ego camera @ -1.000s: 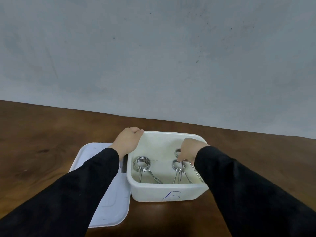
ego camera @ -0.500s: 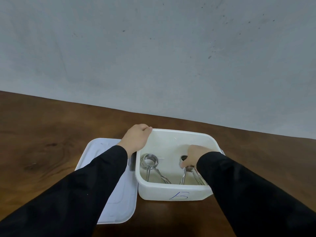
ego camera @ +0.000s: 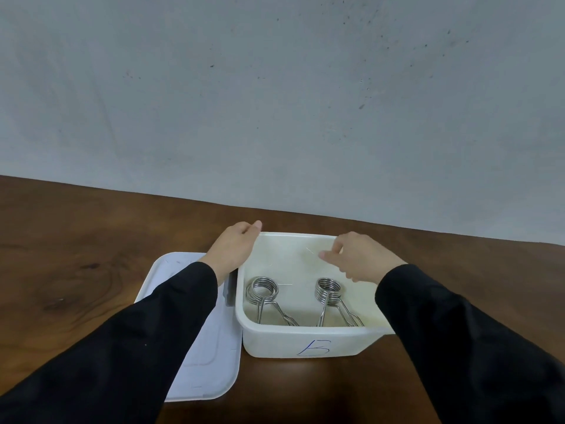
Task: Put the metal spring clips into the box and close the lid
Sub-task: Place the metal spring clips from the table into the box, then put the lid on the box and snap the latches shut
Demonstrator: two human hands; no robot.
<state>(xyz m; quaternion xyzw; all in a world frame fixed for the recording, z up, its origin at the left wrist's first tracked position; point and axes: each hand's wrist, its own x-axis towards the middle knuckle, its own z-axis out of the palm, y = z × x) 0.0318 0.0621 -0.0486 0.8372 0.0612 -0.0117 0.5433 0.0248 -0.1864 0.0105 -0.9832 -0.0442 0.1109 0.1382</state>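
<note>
**Both clips in the box, lid waiting on the left**

Furthest left, the flat white plastic lid (ego camera: 195, 341) lies on the dark brown wooden table (ego camera: 76, 255), its rounded corners and shallow moulded ridge showing, its right edge just beside the box. The left hand (ego camera: 234, 250) rests curled against the far left corner of the box's rim, fingers bent around that edge; how firmly it grips cannot be told. The white, round-cornered plastic box (ego camera: 305, 341) stands open, its smooth walls slightly cream inside, a blue handwritten mark on the near wall. On its floor lie two metal spring clips side by side and apart: the left spring clip (ego camera: 263, 290) and the right spring clip (ego camera: 328, 290), each a tight coil of shiny steel wire with two long wire arms running toward the near wall. The right hand (ego camera: 357, 258) hovers above the box's right half, fingers loosely parted and empty, touching neither clip.

Judging from this, the filling is done and the lid comes next. To do it well, the left hand should let go of the rim and take the lid by a long edge, carry it level over the box, square the corners first, then press around the rim. The wire arms lie low, so they ought not to foul the lid
</note>
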